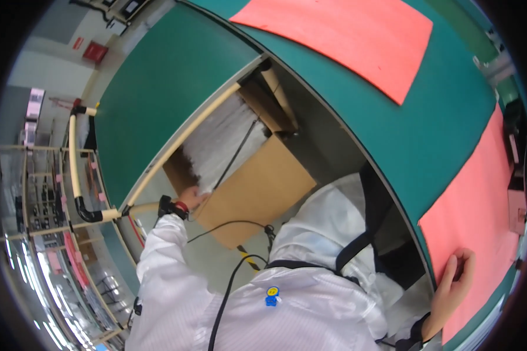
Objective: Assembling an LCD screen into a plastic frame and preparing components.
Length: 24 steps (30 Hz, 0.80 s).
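My left hand (pixel 193 199) reaches down beside an opened cardboard box (pixel 257 187) below table height. Its fingers point at the box's inner edge, partly stretched, and I see nothing held in them. Whitish plastic wrapping (pixel 219 140) fills the box, and a thin dark cable runs across it close to the fingers. On the right, my right hand (pixel 455 284) rests at the edge of a red mat (pixel 480 222). Its fingers are loosely curled, the thumb stands apart, and nothing shows between them.
Green-topped tables (pixel 175 93) stand ahead and to the right, the left one edged by a beige pipe frame (pixel 181 131). Another red sheet (pixel 351 41) lies on the far table. Shelving (pixel 52 234) of pipes runs along the left. A black cable (pixel 228 286) hangs over my front.
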Available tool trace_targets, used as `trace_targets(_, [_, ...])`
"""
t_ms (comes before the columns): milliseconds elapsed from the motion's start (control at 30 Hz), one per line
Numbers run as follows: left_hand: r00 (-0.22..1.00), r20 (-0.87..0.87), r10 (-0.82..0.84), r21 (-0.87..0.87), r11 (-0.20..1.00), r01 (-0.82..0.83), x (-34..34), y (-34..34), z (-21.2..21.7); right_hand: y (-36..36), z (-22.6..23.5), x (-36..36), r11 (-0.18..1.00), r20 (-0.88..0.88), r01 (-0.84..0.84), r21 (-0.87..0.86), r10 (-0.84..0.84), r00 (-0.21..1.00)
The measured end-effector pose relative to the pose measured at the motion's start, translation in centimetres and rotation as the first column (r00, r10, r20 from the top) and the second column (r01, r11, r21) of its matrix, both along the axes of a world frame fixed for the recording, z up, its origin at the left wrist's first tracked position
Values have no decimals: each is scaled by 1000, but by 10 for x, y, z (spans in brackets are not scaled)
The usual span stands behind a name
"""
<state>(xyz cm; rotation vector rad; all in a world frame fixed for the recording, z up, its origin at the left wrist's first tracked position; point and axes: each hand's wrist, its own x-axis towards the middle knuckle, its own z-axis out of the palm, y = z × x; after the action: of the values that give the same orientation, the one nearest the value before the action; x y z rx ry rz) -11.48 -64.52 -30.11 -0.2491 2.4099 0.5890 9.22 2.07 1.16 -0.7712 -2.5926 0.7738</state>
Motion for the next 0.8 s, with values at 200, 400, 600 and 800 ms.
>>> trace_targets(200, [945, -220, -241, -299, 939, 170, -14, 19, 13, -5, -2, -13, 997, -2, 20, -80, -20, 1000])
trace_targets(400, [716, -665, -213, -380, 922, -79, -119, 24, 5, -2, -7, -2, 997, 3, 66, -47, -66, 998])
trace_targets(600, [528, -629, -571, -637, 768, 70, -213, -20, -55, 1, -2, -1, 995, 99, 84, -43, -80, 992])
trace_targets(800, [574, -12, -818, -839, 321, 439, -266, -28, -112, -6, -6, -7, 987, 106, 113, 111, -125, 986])
